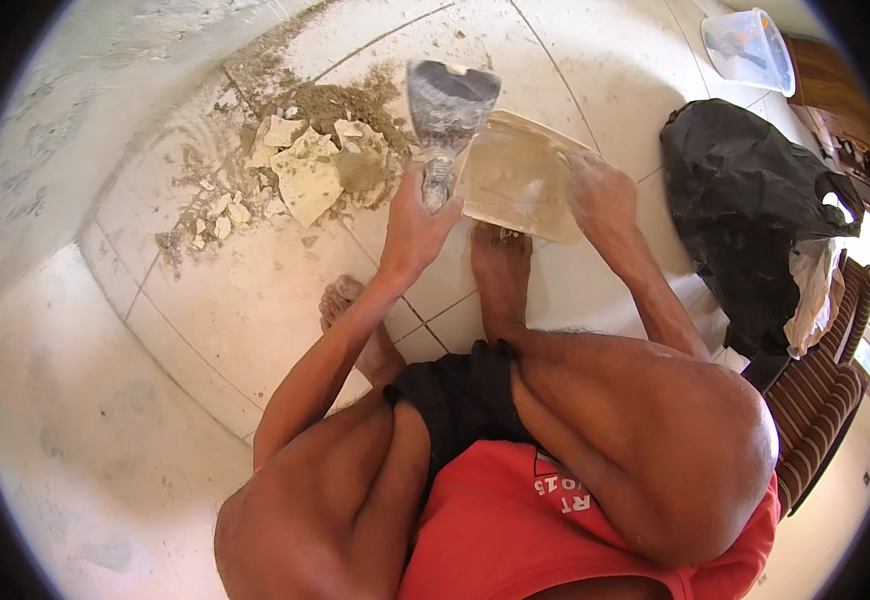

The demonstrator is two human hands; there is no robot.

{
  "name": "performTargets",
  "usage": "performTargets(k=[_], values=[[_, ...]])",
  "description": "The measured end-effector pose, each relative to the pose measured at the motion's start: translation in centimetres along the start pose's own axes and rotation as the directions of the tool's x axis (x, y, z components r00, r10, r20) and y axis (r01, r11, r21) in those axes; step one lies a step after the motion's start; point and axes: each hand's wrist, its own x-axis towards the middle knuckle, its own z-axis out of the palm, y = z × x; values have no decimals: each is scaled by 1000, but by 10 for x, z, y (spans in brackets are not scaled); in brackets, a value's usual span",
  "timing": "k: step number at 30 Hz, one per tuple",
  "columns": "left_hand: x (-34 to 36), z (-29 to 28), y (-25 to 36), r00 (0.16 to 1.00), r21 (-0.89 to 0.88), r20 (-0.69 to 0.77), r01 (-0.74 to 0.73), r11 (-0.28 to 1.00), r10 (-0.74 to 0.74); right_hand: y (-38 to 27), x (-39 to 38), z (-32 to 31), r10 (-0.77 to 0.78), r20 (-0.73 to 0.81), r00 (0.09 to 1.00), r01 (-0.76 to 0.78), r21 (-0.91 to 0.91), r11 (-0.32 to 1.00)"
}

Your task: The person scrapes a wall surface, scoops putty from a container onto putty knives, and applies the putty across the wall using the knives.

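Observation:
My left hand [418, 226] is closed around the handle of a wide putty knife [452, 97], its dusty blade pointing away from me. In my right hand [603, 196] I grip the right edge of a shallow, dirt-coated dustpan-like tray [517, 175]; its exact kind is unclear. The tray's inside carries a film of dust. The putty knife is beside the tray's left edge; whether they touch, I cannot tell. Left of the knife, a heap of broken plaster pieces [309, 178] lies on the floor with brown debris [345, 104] around it.
A black plastic bag [730, 190] stands on the tiled floor at the right. Behind it is a clear plastic bucket [770, 55] with things inside. A striped cushioned seat [820, 415] is at the far right. The wall [45, 150] runs along the left.

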Motion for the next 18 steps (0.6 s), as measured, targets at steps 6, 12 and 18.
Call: performTargets(k=[6, 12, 18], values=[[-21, 10, -6, 991, -334, -42, 105, 937, -126, -11, 1, -12, 2, 8, 1000, -3, 101, 995], [-31, 15, -13, 987, -416, -76, 96, 904, -139, -22, -10, -7, -39, 174, 984, 41, -7, 999], [-36, 13, -13, 998, -251, -39, 42, 967, -54, -25, -22, -5, -16, 285, 959, -36, 177, 983]])
